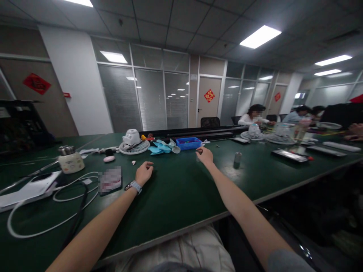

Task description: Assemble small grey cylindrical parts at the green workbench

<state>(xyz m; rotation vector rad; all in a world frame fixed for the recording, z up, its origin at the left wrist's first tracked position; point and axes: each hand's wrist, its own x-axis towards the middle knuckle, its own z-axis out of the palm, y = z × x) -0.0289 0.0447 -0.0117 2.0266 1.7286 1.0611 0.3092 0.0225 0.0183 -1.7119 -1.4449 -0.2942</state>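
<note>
My left hand [143, 173], with a watch [133, 186] on its wrist, rests on the green table with loosely bent fingers apart and nothing visible in them. My right hand [205, 155] is raised slightly over the table, fingers pinched around a small dark item too tiny to name. Just behind it sits a blue plastic tray [188, 144] with small parts inside. Light-blue fan blades [162, 148] lie left of the tray. A grey metal cylinder [238, 158] stands upright to the right of my right hand. Near my left hand lies a small white piece [133, 163].
A white fan part with a round grille [134, 146] is at the back left. A cream bottle [71, 161], a phone [110, 180] and looping white cables [42, 233] occupy the left side. Further right are a flat tablet-like device [289, 155], other fans and several seated people.
</note>
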